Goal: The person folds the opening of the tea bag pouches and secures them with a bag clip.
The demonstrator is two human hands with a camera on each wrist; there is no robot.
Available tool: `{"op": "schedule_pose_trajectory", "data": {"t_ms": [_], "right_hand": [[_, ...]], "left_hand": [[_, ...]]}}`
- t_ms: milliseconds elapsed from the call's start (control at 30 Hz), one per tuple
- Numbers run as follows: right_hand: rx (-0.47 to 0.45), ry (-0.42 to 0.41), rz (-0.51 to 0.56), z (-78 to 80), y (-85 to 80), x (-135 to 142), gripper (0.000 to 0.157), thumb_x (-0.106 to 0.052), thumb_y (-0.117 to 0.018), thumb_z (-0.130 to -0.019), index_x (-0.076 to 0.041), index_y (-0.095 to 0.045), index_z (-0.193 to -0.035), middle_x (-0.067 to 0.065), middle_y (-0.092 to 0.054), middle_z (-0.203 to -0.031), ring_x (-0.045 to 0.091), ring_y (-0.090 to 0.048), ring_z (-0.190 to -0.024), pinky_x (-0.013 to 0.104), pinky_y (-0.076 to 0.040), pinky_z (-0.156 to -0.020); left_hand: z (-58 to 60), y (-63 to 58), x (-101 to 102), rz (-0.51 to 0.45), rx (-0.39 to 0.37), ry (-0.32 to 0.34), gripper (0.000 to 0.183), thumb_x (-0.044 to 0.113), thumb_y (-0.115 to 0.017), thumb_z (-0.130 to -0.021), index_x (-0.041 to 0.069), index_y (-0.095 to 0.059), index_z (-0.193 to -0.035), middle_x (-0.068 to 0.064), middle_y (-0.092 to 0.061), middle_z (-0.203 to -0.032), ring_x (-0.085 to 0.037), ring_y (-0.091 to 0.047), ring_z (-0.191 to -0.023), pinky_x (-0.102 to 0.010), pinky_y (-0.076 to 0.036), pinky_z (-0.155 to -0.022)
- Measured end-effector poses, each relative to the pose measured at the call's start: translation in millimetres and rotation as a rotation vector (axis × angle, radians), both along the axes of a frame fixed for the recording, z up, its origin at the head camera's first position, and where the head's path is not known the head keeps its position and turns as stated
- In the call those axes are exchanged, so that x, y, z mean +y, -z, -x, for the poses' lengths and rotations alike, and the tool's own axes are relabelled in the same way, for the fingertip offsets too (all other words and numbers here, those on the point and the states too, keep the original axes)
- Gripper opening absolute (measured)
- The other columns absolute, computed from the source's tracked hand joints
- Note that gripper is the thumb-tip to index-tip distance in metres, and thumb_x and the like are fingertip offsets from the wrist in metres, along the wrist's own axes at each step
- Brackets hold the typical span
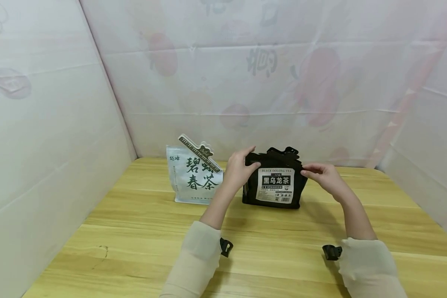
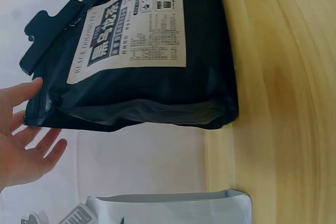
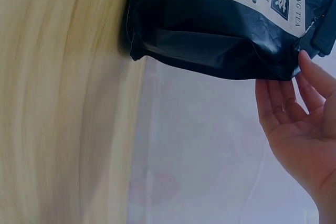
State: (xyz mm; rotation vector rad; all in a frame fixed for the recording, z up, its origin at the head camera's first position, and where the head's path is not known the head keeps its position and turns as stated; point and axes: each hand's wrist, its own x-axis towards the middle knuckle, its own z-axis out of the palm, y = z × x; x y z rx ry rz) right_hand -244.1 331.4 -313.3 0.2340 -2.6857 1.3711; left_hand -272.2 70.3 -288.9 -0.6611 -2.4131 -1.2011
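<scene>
A black bag of oolong tea (image 1: 251,190) with a pale label stands upright on the table. A black clip (image 2: 50,32) sits across its top edge. My left hand (image 1: 238,169) pinches the bag's upper left corner, thumb in front and fingers behind, as the left wrist view also shows. On the other side, my right hand (image 3: 302,124) pinches the upper right corner between thumb and fingers. A pale tea bag (image 1: 193,192) with green characters stands just left of the black one, partly hidden by my left arm.
A white and dark clip (image 1: 199,151) lies slanted over the pale bag's top. The wooden table (image 1: 134,248) ends at a printed cloth backdrop (image 1: 208,82) behind the bags. Black camera mounts (image 1: 332,252) show at both wrists.
</scene>
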Motion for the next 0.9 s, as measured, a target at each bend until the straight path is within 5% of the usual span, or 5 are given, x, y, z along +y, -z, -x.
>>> {"op": "schedule_pose_trajectory", "data": {"t_ms": [233,333,467,667,900], "right_hand": [[0.003,-0.010,-0.013,-1.6,-2.2,0.0,0.048,-0.035,-0.050,-0.079,0.001,-0.047,-0.110,0.016,-0.046,-0.108,0.023,-0.042,-0.095,0.042,-0.034,-0.077],[0.003,-0.009,-0.011,-1.9,-1.7,0.0,0.047,-0.035,-0.051,-0.079,0.001,-0.047,-0.110,0.016,-0.046,-0.108,0.022,-0.042,-0.094,0.042,-0.034,-0.077],[0.008,-0.010,-0.019,-2.3,-1.4,0.1,0.047,-0.035,-0.050,-0.079,0.000,-0.047,-0.111,0.015,-0.046,-0.109,0.023,-0.042,-0.095,0.040,-0.036,-0.075],[0.066,-0.041,-0.095,-6.6,-7.8,3.2,0.044,-0.034,-0.049,-0.081,-0.001,-0.048,-0.110,0.014,-0.047,-0.109,0.025,-0.044,-0.095,0.040,-0.038,-0.073],[0.105,-0.009,-0.145,-18.2,-26.4,5.9,0.037,-0.033,-0.046,-0.083,-0.006,-0.052,-0.107,0.013,-0.052,-0.104,0.025,-0.047,-0.093,0.041,-0.037,-0.074]], "left_hand": [[1.5,3.9,0.9,-0.021,-0.013,0.001,0.049,0.016,-0.061,-0.074,0.025,-0.044,-0.118,0.010,-0.047,-0.112,-0.010,-0.051,-0.076,-0.023,-0.042,-0.059],[2.2,5.2,1.2,-0.028,-0.052,0.011,0.049,0.015,-0.060,-0.075,0.028,-0.043,-0.118,0.001,-0.057,-0.082,-0.011,-0.040,-0.043,-0.019,-0.034,-0.039],[3.4,6.6,1.1,-0.039,-0.064,0.024,0.047,0.013,-0.059,-0.076,0.030,-0.043,-0.117,-0.003,-0.034,-0.043,-0.009,-0.026,-0.031,-0.017,-0.025,-0.031],[4.6,5.8,2.2,-0.023,-0.037,0.042,0.048,0.015,-0.059,-0.076,0.029,-0.041,-0.119,0.003,-0.046,-0.051,-0.009,-0.035,-0.036,-0.016,-0.029,-0.034],[12.4,-15.7,-6.4,-0.010,0.000,0.156,0.048,0.025,-0.054,-0.079,0.016,-0.036,-0.123,0.002,-0.050,-0.110,-0.013,-0.046,-0.096,-0.022,-0.037,-0.076]]}}
